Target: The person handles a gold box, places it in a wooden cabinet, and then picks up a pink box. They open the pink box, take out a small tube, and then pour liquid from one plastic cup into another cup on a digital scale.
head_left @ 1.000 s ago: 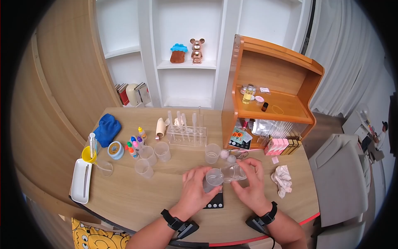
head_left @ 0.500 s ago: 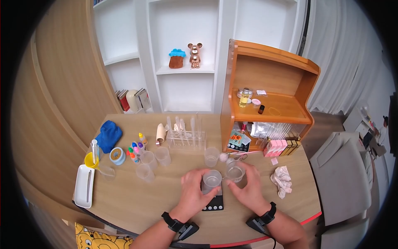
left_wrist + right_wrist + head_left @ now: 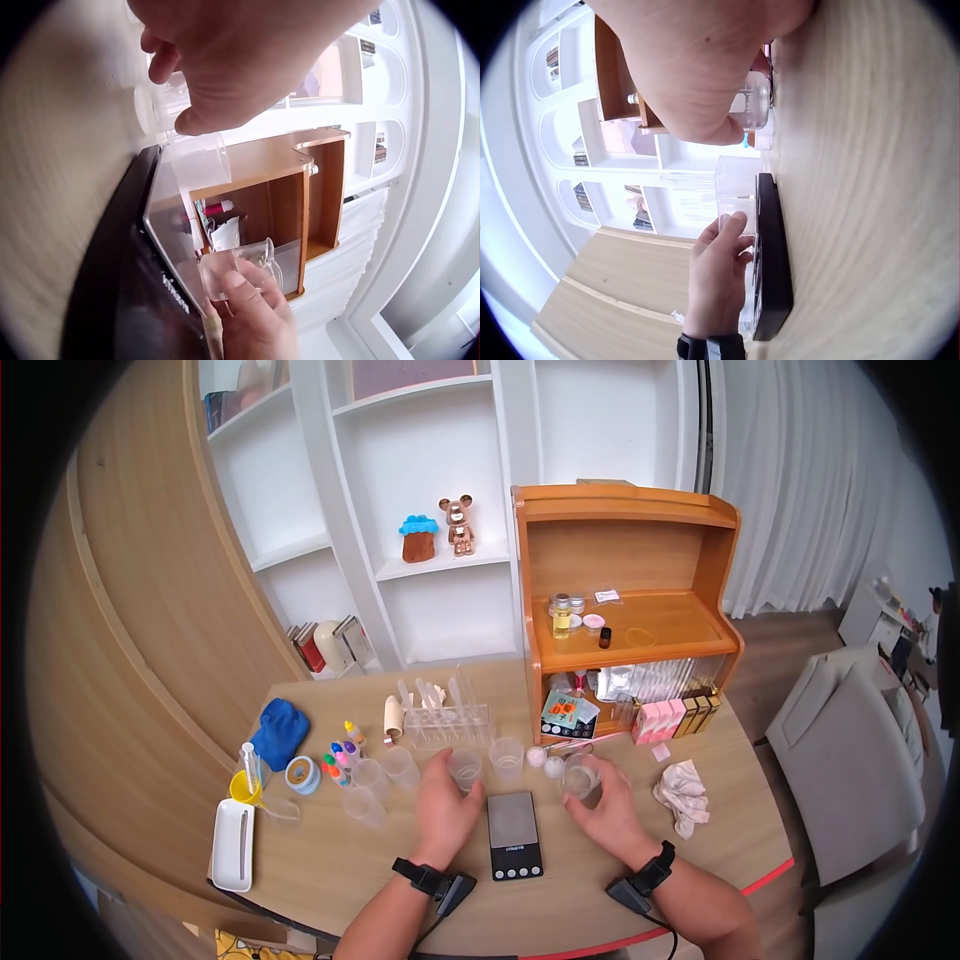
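Observation:
My left hand (image 3: 446,810) holds a clear plastic cup (image 3: 466,768) upright to the left of a black digital scale (image 3: 515,830). The scale's grey plate is bare, between my two hands. On the right side, my right hand (image 3: 608,812) grips a small clear beaker (image 3: 579,776), its thumb and fingers around the sides. Printed volume marks show on this beaker (image 3: 757,105) in the right wrist view. Another plastic cup (image 3: 507,756) stands just behind the scale. Two small pale balls (image 3: 545,761) lie between that cup and the beaker.
Several cups (image 3: 402,768) and dropper bottles (image 3: 338,760) stand left of my left hand. A test tube rack (image 3: 447,728) is behind, a wooden shelf unit (image 3: 625,635) back right. Crumpled cloth (image 3: 682,798) lies right, a white tray (image 3: 233,847) far left.
The beaker, tipped toward the cup earlier, is upright and farther right in my right hand. My left hand has moved the cup left from over the scale, uncovering its plate. The head view has shifted.

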Motion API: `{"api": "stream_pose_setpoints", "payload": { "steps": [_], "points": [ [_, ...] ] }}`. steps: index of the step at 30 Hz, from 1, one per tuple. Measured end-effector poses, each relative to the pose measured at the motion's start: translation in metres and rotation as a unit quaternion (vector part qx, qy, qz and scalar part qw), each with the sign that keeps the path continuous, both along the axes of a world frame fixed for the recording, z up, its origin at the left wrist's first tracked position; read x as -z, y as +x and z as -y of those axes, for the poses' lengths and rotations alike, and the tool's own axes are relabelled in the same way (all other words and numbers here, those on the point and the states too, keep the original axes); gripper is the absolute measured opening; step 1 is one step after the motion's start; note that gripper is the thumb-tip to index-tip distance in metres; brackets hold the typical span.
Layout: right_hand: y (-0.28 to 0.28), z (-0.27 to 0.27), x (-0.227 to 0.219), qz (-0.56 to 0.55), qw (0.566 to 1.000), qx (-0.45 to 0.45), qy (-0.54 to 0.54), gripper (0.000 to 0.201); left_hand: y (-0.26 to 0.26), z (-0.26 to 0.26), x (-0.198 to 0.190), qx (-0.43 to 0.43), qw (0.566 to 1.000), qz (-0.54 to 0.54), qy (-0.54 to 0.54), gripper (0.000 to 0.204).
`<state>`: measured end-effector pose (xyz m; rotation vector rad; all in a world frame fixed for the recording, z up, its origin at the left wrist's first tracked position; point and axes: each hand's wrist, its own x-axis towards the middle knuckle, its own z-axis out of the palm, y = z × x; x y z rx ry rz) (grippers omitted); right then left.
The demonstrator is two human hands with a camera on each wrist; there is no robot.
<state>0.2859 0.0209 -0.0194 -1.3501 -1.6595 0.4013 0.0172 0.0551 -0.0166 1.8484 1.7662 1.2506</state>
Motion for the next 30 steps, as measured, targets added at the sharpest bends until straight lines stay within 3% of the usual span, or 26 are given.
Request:
{"api": "stream_pose_setpoints", "payload": {
  "steps": [3, 10, 13, 14, 15, 16, 18, 24, 30],
  "points": [
    [0.0, 0.001, -0.002, 0.01, 1.0, 0.0, -0.009, 0.06, 0.007, -0.005, -0.012, 0.006, 0.999, 0.017, -0.039, 0.074],
    [-0.001, -0.003, 0.008, 0.003, 1.0, -0.008, 0.005, 0.06, 0.005, -0.004, -0.001, 0.031, 0.999, 0.015, -0.001, 0.081],
    [-0.003, -0.005, 0.007, -0.009, 1.0, -0.02, 0.013, 0.062, -0.008, 0.007, -0.014, 0.024, 0.997, 0.066, -0.036, 0.083],
    [0.0, -0.003, 0.006, -0.001, 1.0, -0.017, 0.011, 0.062, -0.019, 0.01, -0.02, -0.022, 0.994, -0.083, 0.06, 0.084],
    [0.001, -0.002, 0.006, 0.007, 1.0, -0.014, 0.009, 0.062, -0.029, 0.015, -0.026, -0.066, 0.959, -0.229, 0.153, 0.085],
    [0.001, -0.001, 0.006, 0.006, 1.0, -0.014, 0.008, 0.062, -0.035, 0.019, -0.037, -0.066, 0.959, -0.231, 0.152, 0.085],
    [0.0, 0.0, 0.004, 0.023, 1.0, 0.002, 0.0, 0.062, -0.045, 0.019, -0.06, -0.154, 0.946, -0.275, 0.069, 0.078],
    [-0.001, 0.001, 0.0, 0.031, 1.0, -0.001, -0.001, 0.061, -0.067, 0.011, -0.035, -0.188, 0.92, -0.343, 0.006, 0.068],
    [0.002, 0.001, 0.004, 0.061, 0.998, 0.0, -0.017, 0.062, -0.066, 0.006, -0.039, -0.193, 0.931, -0.309, -0.007, 0.065]
  ]
}}
